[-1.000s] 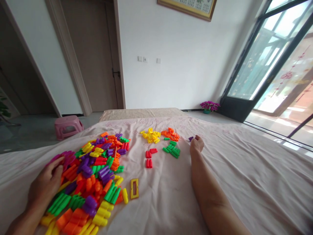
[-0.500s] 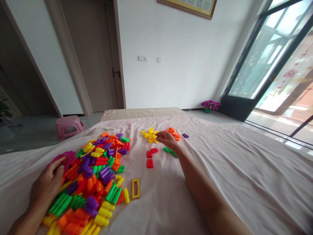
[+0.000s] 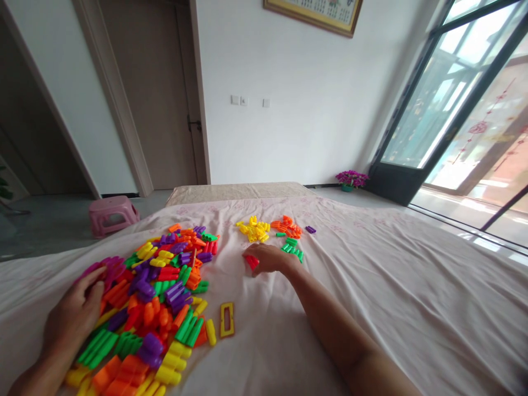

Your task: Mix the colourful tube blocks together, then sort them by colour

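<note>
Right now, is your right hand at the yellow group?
No, the right hand is at the red pieces, nearer than the yellow group.

Reaches forward and inward with the bare right arm (image 3: 338, 330), bending at the wrist (image 3: 291, 265) to point the right hand (image 3: 268, 258) leftward, with fingers (image 3: 256, 249) angled down, perhaps half closed, though hard to judge at this size. Holds the left hand (image 3: 68, 313) low at the far left, palm mostly downward, with index finger (image 3: 93, 274) and thumb (image 3: 95, 292) pointing forward.
</note>
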